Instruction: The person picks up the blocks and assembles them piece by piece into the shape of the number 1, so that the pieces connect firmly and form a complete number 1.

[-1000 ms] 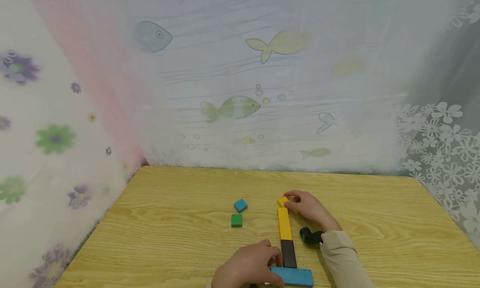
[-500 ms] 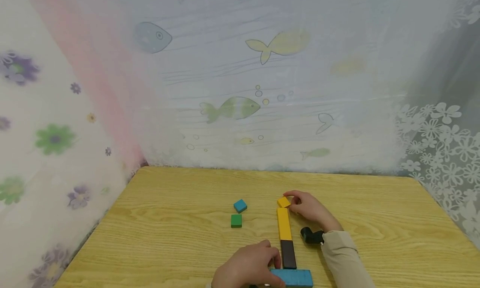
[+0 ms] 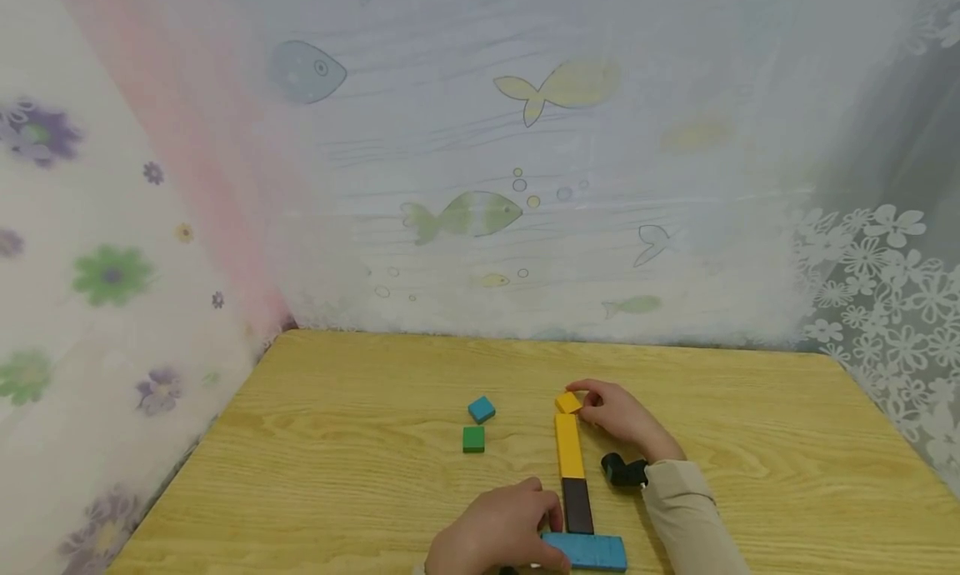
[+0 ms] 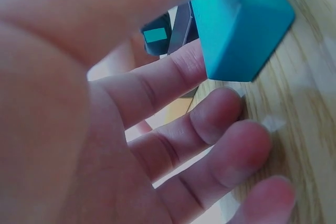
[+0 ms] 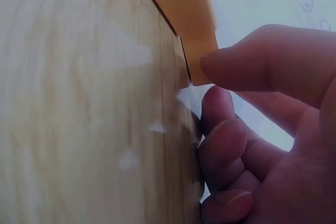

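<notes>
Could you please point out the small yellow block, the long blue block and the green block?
Small yellow block point(image 3: 567, 402), head view: top face.
Long blue block point(image 3: 592, 550), head view: top face.
Green block point(image 3: 473, 438), head view: top face.

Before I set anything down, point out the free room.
In the head view, bare table lies left of the green block and small blue block, and right of the right sleeve. Narrower: between the green block and long yellow block. Crowded: around left hand, black block and long blue block; around right hand and small yellow block.
</notes>
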`<state>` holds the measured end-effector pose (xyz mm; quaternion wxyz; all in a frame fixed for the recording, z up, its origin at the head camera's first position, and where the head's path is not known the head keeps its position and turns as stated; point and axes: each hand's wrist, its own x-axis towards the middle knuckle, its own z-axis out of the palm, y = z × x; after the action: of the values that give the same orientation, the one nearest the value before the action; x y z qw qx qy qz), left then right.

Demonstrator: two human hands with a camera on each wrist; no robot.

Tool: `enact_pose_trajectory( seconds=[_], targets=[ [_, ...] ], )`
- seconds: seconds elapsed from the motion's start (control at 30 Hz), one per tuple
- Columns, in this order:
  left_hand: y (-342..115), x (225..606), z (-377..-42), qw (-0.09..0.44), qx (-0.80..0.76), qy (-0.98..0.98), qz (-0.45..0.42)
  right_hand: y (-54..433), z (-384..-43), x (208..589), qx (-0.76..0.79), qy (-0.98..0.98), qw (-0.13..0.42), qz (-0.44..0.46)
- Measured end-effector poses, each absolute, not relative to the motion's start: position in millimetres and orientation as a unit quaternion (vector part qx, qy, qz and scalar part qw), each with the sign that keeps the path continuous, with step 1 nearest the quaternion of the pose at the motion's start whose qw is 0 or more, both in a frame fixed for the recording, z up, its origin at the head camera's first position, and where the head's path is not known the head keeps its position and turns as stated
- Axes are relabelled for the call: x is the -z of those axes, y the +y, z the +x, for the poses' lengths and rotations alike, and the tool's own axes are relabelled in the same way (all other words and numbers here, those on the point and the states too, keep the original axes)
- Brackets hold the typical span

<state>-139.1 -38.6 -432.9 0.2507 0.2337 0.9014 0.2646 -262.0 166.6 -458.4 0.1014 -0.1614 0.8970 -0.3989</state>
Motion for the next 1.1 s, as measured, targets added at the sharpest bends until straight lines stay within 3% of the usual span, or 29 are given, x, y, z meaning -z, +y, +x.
enact_pose_trajectory(
  seconds=[0.9, 1.1],
  targets=[
    [-39.4, 433.8, -140.0, 0.245, -0.309, 0.894, 0.212, 166.8, -263.6, 461.6, 0.381, 0.903, 0.090, -0.175],
    [-37.6, 436.1, -141.6, 0.191, -0.324, 0.910, 0.174, 167.1, -263.8, 460.8, 0.381, 0.904, 0.090, -0.170]
  ],
)
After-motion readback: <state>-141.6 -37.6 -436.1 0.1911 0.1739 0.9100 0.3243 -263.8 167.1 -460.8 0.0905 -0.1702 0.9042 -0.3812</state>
